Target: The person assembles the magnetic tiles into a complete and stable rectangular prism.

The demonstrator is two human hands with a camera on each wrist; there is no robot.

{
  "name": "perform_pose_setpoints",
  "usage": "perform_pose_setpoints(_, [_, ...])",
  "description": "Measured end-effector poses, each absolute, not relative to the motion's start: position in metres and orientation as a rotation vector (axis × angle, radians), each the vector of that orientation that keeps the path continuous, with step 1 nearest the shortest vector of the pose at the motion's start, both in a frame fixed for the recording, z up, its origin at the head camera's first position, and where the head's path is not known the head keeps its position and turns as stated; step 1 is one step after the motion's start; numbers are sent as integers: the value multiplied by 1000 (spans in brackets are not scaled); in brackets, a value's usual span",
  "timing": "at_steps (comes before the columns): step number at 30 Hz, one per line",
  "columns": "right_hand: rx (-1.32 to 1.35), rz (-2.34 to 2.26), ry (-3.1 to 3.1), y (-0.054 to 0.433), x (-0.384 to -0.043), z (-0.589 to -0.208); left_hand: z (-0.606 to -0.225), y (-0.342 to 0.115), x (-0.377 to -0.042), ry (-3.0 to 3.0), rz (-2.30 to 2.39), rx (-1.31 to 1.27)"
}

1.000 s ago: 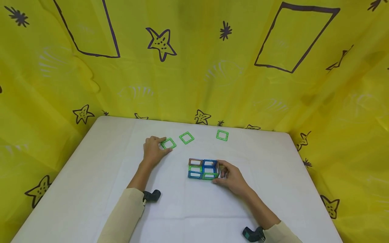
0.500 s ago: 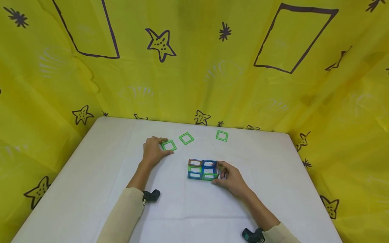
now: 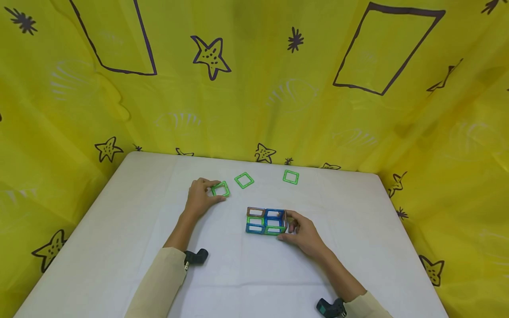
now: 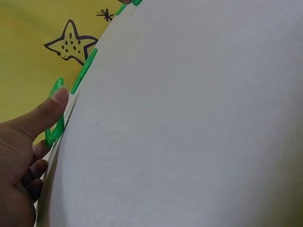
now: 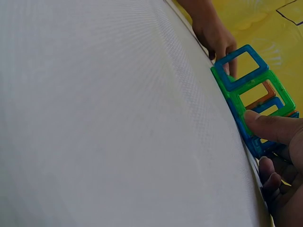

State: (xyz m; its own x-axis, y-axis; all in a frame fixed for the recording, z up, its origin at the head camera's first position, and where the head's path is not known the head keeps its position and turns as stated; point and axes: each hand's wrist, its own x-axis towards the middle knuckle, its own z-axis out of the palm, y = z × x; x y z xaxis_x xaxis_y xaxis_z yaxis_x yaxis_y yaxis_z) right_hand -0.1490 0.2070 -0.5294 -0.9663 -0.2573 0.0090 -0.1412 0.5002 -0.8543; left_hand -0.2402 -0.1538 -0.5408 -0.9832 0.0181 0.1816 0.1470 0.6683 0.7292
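My left hand (image 3: 199,196) is at the back left of the table, pinching a green square magnetic tile (image 3: 227,188) between thumb and fingers. Seen from the left wrist, this tile (image 4: 55,135) stands tilted up at the table's surface. Right of centre, my right hand (image 3: 305,233) grips the right end of a box-like build of magnetic tiles (image 3: 274,228). Blue, green and orange-brown frames make up the build, two tiles wide along its front. In the right wrist view the thumb presses a green frame (image 5: 279,90); the other fingers are partly hidden behind the build.
Two more green square tiles lie flat near the back edge, one (image 3: 248,184) just right of my left hand and another (image 3: 298,178) farther right. A white cloth covers the table (image 3: 246,265). Behind it hangs a yellow curtain (image 3: 246,110) with dark starfish drawings.
The green tile in my left hand has turned and tilted slightly between the fingers. My right hand and the build stay where they were.
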Motion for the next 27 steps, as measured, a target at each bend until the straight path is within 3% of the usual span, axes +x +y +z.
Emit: perform_pose_setpoints(27, [-314,-1515,2611,206,-147,-534,-534,-150,-217,-2732,-1370,-341])
